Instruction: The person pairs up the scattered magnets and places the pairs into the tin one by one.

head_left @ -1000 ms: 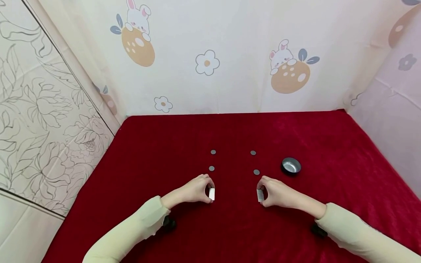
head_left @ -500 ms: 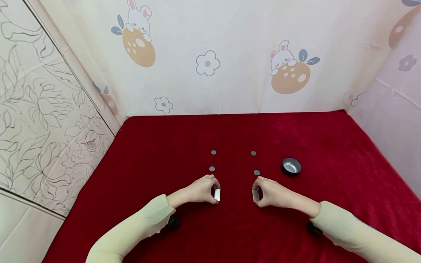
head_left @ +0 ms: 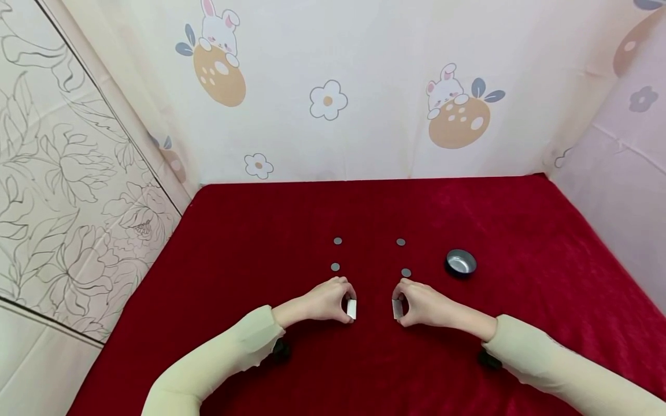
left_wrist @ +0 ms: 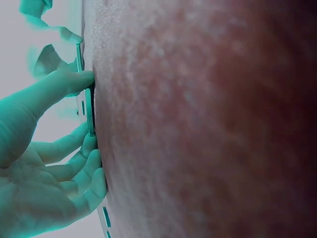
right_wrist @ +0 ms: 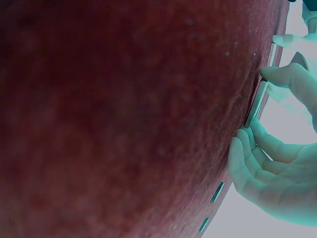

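Observation:
My left hand (head_left: 326, 301) pinches a small flat silvery rectangular piece (head_left: 351, 309) between thumb and fingertips, low at the red cloth. Facing it across a narrow gap, my right hand (head_left: 425, 305) grips a similar flat piece (head_left: 398, 308), also by its two ends. In the left wrist view the thin edge of the left piece (left_wrist: 89, 111) runs between thumb and fingertips, right at the cloth. The right wrist view shows the right piece (right_wrist: 256, 103) held the same way. Beyond the hands lie grey round discs, among them a near left disc (head_left: 335, 267) and a near right disc (head_left: 406, 272).
Two more discs, a far left disc (head_left: 337, 241) and a far right disc (head_left: 400, 242), lie farther back. A small round dark-rimmed metal dish (head_left: 461, 263) stands at the right. Red velvety cloth (head_left: 270, 231) covers the table, with a patterned curtain (head_left: 380, 133) behind.
Both hands have moved inward toward each other with their silvery pieces, narrowing the gap between them. The discs and the dish have stayed in place.

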A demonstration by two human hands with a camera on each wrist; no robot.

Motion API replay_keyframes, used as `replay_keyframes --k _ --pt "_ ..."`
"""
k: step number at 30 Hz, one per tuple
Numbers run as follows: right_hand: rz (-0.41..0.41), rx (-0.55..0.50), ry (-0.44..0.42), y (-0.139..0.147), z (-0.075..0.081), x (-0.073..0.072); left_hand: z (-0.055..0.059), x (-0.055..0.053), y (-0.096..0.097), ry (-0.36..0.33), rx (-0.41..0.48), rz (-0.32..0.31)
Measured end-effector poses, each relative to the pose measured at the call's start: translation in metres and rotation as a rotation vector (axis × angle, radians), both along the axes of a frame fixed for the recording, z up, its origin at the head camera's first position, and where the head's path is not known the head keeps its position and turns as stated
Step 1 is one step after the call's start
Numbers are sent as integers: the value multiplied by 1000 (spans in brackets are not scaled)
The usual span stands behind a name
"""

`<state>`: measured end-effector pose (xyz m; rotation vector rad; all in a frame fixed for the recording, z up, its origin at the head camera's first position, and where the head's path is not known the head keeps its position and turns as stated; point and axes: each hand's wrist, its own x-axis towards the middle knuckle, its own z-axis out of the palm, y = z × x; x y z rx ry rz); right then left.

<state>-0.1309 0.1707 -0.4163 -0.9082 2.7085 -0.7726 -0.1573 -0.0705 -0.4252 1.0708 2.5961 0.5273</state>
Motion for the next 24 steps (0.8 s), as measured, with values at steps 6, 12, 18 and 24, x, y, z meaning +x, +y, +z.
replay_keyframes --k 6,12,18,24 --pt "12 -1 22 -7 0 -1 0 0 7 2 -8 -2" --pt "20 4 1 -11 0 -1 -1 1 14 17 -20 -8" --pt "22 18 -24 -15 1 -1 0 1 17 5 -23 -16" --pt "34 16 3 -19 1 -2 0 2 20 25 -22 -26"
